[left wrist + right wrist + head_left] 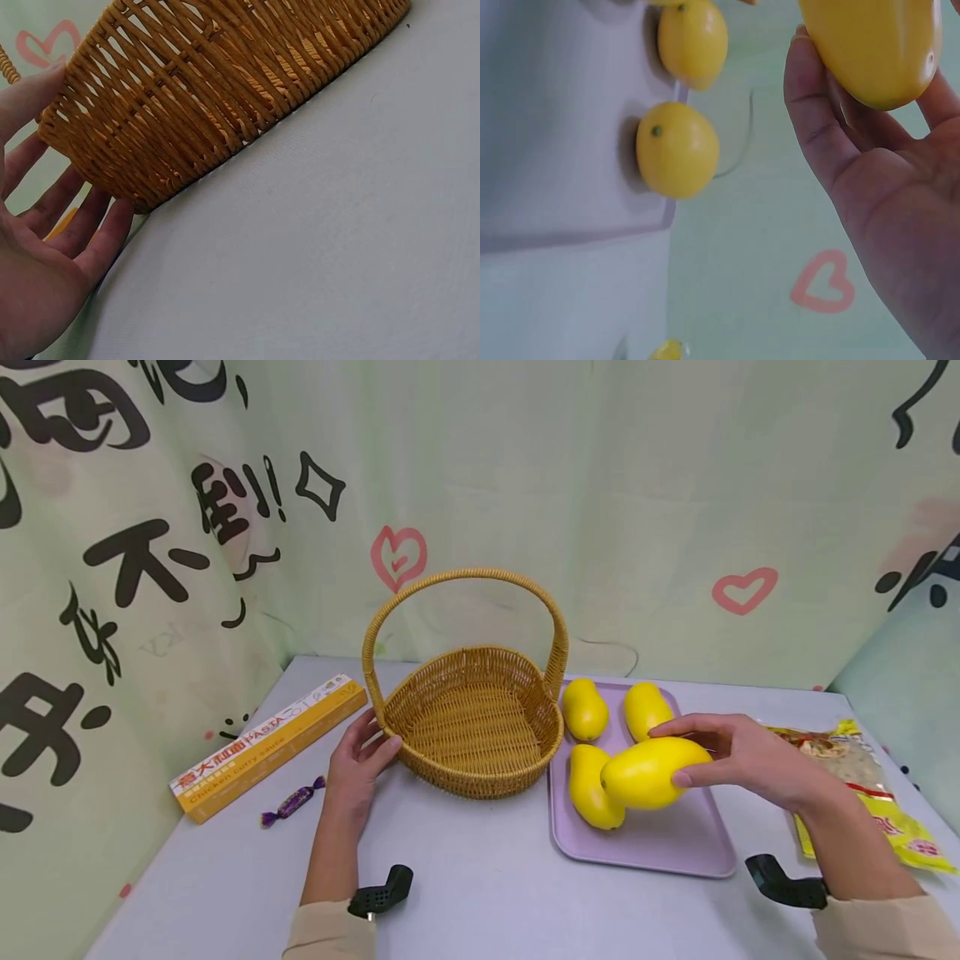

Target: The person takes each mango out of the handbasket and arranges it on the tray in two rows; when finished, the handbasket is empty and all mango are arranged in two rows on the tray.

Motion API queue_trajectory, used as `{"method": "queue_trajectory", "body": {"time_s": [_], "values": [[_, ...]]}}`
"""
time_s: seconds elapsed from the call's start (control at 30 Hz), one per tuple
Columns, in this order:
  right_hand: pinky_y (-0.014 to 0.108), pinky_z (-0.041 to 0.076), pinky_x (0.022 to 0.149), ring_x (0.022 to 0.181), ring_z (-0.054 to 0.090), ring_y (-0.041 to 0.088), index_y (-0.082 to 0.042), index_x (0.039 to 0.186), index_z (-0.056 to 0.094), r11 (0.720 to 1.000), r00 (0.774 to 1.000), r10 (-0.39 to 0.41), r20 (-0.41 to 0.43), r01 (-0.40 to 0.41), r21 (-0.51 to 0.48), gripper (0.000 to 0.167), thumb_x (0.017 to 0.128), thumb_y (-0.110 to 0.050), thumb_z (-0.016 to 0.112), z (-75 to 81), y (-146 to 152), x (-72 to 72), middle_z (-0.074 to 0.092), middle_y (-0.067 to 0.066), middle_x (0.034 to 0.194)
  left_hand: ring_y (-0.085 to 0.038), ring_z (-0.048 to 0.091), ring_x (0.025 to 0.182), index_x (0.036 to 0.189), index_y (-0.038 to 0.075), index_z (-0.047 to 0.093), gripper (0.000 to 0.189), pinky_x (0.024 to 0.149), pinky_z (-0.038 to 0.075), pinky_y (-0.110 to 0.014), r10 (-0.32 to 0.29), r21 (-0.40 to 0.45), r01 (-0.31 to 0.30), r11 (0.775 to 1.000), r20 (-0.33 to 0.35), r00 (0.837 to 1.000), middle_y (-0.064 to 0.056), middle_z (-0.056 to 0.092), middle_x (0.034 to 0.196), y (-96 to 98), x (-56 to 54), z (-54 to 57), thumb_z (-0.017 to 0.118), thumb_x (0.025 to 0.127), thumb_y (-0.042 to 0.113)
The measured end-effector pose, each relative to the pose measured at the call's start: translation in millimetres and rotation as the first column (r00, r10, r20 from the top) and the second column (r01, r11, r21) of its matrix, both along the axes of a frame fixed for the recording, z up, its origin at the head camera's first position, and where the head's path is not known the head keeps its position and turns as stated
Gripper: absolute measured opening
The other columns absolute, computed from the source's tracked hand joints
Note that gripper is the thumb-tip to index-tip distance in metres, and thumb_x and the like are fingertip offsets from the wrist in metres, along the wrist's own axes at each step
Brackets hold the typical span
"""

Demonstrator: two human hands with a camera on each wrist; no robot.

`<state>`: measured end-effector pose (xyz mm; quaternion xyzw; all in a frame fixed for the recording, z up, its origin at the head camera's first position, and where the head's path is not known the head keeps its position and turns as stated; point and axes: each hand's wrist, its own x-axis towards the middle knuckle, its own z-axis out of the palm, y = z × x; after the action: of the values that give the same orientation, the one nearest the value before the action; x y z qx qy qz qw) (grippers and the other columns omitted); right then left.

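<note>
A brown wicker basket (480, 777) with a tall arched handle stands upright in the middle of the table in the head view. My left hand (362, 762) holds its left side, thumb at the rim and fingers against the woven wall (172, 97). In my right hand (738, 758) is a yellow mango (648, 774), gripped between thumb and fingers above the purple tray (667, 847). From the right wrist, the held mango (877, 52) shows its rounded end. Three more mangoes lie on the tray: one back left (585, 710), one back right (647, 710), one in front (592, 789), partly covered by the held one.
Left of the basket lie a long orange-and-white pasta box (270, 747) and a purple wrapped candy (292, 803). A yellow food packet (892, 814) sits at the right, partly behind my right forearm. A pale curtain (510, 485) with printed characters and hearts hangs behind the table.
</note>
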<state>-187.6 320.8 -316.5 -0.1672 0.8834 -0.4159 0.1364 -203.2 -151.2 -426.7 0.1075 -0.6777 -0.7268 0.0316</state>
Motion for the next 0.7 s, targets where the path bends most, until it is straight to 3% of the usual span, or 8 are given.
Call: {"method": "queue_trajectory", "body": {"time_s": [0.17,0.4,0.7], "values": [[0.026,0.059,0.083,0.102,0.065,0.016,-0.013,0.137,0.065,0.999,0.999,0.035,0.019,-0.035,0.030,0.046,0.092,-0.019,0.075,-4.5,13.6,1.7,0.070,-0.001,0.123,-0.024,0.046,0.147,0.158,0.027,0.042,0.069,0.115,0.046,-0.038,-0.005,0.005,0.005,1.000,-0.008,1.000,-0.005,0.045,0.159,0.1,0.4,0.0,0.073,0.098,0.019],[0.025,0.057,0.085,0.108,0.060,0.007,-0.016,0.143,0.060,0.992,0.995,0.036,0.095,-0.047,0.120,0.052,0.095,-0.027,0.073,-14.6,35.0,0.6,0.063,0.007,0.135,-0.024,0.046,0.147,0.158,0.029,0.042,0.069,0.118,0.045,-0.040,-0.002,0.010,0.002,1.000,0.002,1.000,-0.004,0.045,0.159,0.0,-0.6,-0.7,0.074,0.097,0.019],[0.025,0.056,0.088,0.110,0.058,0.007,-0.010,0.144,0.058,0.995,0.977,0.007,0.212,-0.027,0.093,0.056,0.093,-0.028,0.075,-34.2,42.7,-3.2,0.061,0.013,0.140,-0.025,0.046,0.147,0.157,0.029,0.043,0.068,0.118,0.044,-0.042,0.001,0.008,-0.001,1.000,0.003,1.000,-0.004,0.045,0.159,0.9,-0.8,-0.4,0.074,0.097,0.020]]}}
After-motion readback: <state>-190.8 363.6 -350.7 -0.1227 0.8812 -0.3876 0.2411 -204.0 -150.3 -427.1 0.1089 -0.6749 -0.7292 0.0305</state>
